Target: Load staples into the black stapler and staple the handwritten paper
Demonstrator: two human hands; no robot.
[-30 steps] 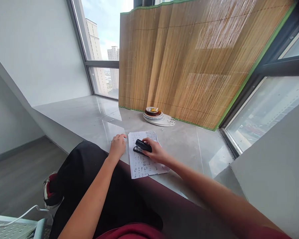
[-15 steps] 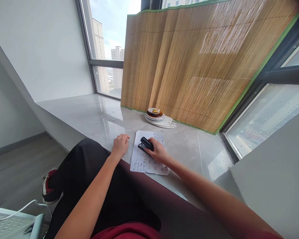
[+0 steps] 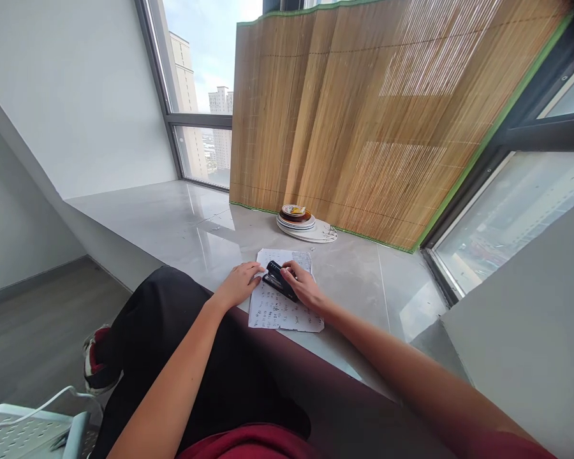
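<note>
A black stapler (image 3: pixel 278 280) rests over a sheet of paper (image 3: pixel 266 312) covered in handwriting, its upper arm lifted from the base. My right hand (image 3: pixel 305 285) is closed around the stapler's rear part from the right. On the other side, my left hand (image 3: pixel 240 284) reaches over the paper's left edge, fingers stretched toward the stapler's front end. Its fingertips are very near the stapler; whether they touch it I cannot tell. The paper lies flat on the grey tiled sill (image 3: pixel 354 280).
Behind the paper, a stack of plates (image 3: pixel 296 222) sits on a larger oval plate (image 3: pixel 326 233). A bamboo blind (image 3: pixel 335 127) stands against the windows. At lower left are a perforated light-coloured surface (image 3: pixel 19 417) and a white cable (image 3: pixel 48 396).
My left hand has moved right, from beside the paper to over its left edge near the stapler. My right hand keeps hold of the stapler, whose base now shows more.
</note>
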